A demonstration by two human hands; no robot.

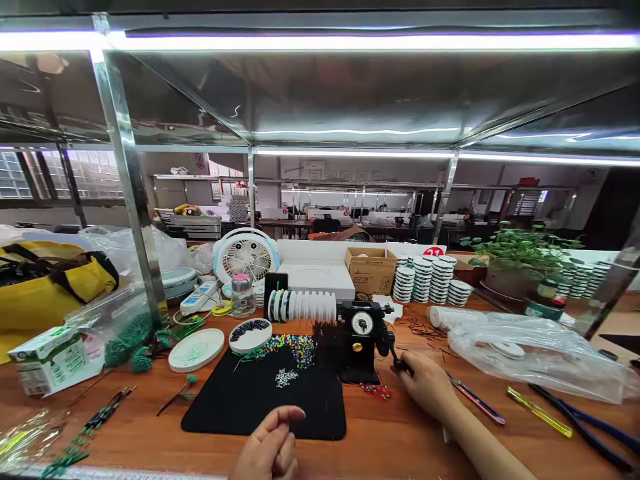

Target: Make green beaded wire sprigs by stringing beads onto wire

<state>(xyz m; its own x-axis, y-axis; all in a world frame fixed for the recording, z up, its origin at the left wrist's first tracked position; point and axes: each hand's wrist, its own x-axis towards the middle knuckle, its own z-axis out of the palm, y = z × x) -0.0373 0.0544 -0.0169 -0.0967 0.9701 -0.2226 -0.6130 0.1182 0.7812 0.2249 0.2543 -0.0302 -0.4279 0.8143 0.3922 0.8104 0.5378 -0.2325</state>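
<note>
One crank handle (399, 364) — within right hand (425, 387) fingers (409, 375), beside the winder (361, 337).

The desk (410, 433) is smooth, glossy varnished wood. The mat (250, 403) looks matt black, cloth-like. The winder (361, 337) is black painted metal; the bag (530, 357) clear, crinkled, shiny plastic.

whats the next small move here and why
Probably a slow turn of the crank handle with the right hand: it grips that handle on the black winder, white spools line up beside it, and the left hand is pinched shut over the black mat.
</note>
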